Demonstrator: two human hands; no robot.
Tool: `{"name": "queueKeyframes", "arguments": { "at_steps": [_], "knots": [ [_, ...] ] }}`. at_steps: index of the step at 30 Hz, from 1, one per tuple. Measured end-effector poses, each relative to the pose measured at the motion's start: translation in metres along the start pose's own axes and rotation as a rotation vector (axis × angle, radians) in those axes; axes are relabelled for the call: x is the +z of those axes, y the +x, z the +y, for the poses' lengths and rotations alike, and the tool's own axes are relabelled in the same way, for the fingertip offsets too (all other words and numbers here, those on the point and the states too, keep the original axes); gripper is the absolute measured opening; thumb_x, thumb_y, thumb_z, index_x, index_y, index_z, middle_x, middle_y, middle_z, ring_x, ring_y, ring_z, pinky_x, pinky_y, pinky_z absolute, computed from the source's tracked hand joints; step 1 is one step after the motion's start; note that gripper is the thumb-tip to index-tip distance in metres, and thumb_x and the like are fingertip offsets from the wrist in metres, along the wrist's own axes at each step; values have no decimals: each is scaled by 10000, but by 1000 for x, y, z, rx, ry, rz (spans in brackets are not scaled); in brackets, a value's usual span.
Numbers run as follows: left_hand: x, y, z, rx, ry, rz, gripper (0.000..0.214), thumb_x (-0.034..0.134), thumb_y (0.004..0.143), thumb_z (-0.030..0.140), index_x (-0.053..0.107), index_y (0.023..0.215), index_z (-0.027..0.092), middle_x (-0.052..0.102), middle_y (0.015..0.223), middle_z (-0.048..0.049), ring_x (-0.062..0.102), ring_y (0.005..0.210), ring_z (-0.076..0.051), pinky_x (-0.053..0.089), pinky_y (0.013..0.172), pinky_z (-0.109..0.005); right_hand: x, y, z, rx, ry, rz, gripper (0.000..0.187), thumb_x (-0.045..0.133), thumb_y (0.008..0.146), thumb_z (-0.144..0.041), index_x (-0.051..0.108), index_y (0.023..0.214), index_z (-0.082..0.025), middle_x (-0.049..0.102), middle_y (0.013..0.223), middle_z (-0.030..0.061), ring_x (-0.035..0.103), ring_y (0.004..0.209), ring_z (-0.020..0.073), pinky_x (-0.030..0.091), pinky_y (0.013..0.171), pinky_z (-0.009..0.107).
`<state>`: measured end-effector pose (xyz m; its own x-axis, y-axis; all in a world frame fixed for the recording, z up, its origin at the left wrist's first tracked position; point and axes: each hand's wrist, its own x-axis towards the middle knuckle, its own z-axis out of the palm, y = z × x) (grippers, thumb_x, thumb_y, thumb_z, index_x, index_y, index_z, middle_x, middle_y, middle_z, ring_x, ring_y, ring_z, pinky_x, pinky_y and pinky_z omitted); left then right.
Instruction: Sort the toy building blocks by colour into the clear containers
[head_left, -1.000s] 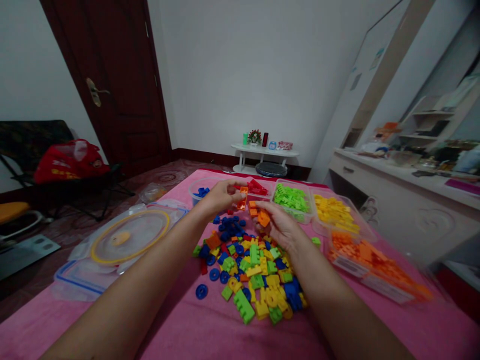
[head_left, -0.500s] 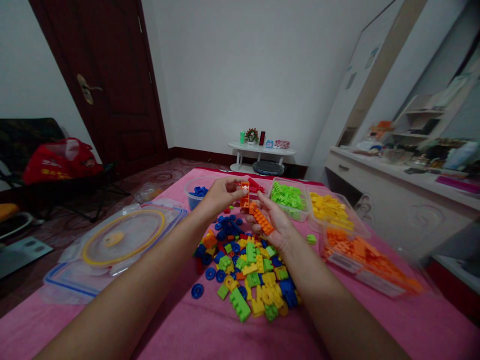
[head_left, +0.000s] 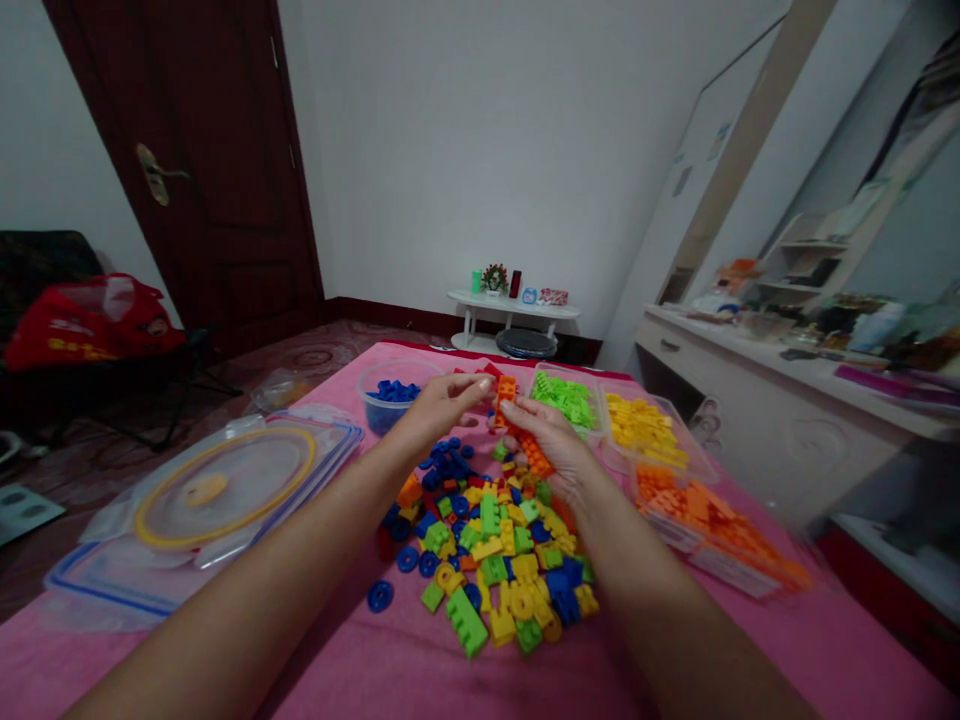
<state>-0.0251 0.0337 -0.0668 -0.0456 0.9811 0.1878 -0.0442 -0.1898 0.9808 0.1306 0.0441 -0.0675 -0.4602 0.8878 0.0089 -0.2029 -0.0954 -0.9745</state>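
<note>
My right hand [head_left: 555, 440] grips orange toy bricks: an upright orange brick [head_left: 506, 392] by the thumb, and a studded orange brick [head_left: 535, 455] lower in the palm. My left hand [head_left: 448, 402] is just left of the upright brick, apart from it, with thumb and fingers slightly parted and nothing visible between them. Beneath both hands spreads a pile of mixed bricks [head_left: 491, 545] in green, yellow, blue, orange and red. Blue wheel-like rings [head_left: 380, 596] lie at its left edge.
Clear tubs hold blue bricks [head_left: 396, 391], green bricks [head_left: 564, 398], yellow bricks [head_left: 643, 428] and orange bricks [head_left: 712, 520]. A tub of red bricks is partly hidden behind my hands. Clear lids [head_left: 225, 490] are stacked on the pink cloth [head_left: 330, 640] at left.
My left hand has let go of the upright orange brick and drawn slightly left. The right hand now holds that brick along with the studded one. The view has shifted slightly.
</note>
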Motion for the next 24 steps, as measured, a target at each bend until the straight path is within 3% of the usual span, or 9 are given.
{"name": "queueKeyframes", "arguments": {
  "at_steps": [3, 8, 10, 13, 15, 19, 24],
  "knots": [
    [-5, 1, -1, -29, 0, 50, 414, 661, 706, 465, 681, 969, 145, 687, 915, -108, 629, 812, -180, 467, 562, -203, -27, -10, -25, -63, -301, 84, 312, 709, 647, -382, 594, 828, -155, 581, 607, -27, 461, 408, 52, 283, 314, 130],
    [-11, 4, -3, -30, 14, 51, 459, 669, 680, 500, 677, 969, 143, 689, 915, -101, 629, 833, -184, 474, 603, -222, -101, -44, -70, -42, -1006, 311, 345, 682, 652, -393, 649, 892, -149, 500, 417, -59, 385, 305, 58, 248, 297, 156],
    [-11, 4, -3, -26, 29, 29, 494, 659, 677, 525, 668, 984, 138, 686, 921, -101, 627, 855, -192, 481, 630, -242, -129, -59, -79, 66, -1200, 327, 378, 654, 678, -411, 651, 941, -139, 490, 403, -54, 385, 301, 66, 247, 301, 168],
    [-8, 1, -2, -27, 55, 14, 522, 656, 667, 549, 662, 984, 134, 684, 928, -104, 629, 875, -204, 482, 648, -259, -159, -78, -81, 174, -1346, 192, 380, 613, 716, -439, 668, 935, -134, 526, 441, -27, 453, 354, 87, 295, 337, 186],
    [-7, 0, -1, -35, 74, -2, 523, 660, 658, 552, 662, 979, 139, 685, 941, -106, 633, 871, -204, 477, 647, -258, -171, -86, -78, 162, -1372, 130, 387, 562, 756, -459, 675, 943, -139, 595, 534, 6, 501, 414, 101, 348, 381, 200],
    [-9, 0, 0, -45, 87, 12, 546, 672, 633, 564, 663, 982, 145, 690, 954, -107, 641, 837, -196, 472, 628, -252, -181, -91, -73, 10, -1468, 210, 413, 472, 817, -458, 672, 985, -137, 690, 750, 67, 594, 561, 147, 436, 504, 241],
    [-15, 5, -6, -20, 123, 10, 494, 676, 638, 545, 673, 927, 144, 699, 907, -93, 644, 802, -184, 473, 617, -248, -173, -82, -71, -70, -1699, 203, 392, 465, 828, -457, 684, 1048, -219, 702, 997, 82, 648, 837, 229, 468, 688, 307]
  ]
}}
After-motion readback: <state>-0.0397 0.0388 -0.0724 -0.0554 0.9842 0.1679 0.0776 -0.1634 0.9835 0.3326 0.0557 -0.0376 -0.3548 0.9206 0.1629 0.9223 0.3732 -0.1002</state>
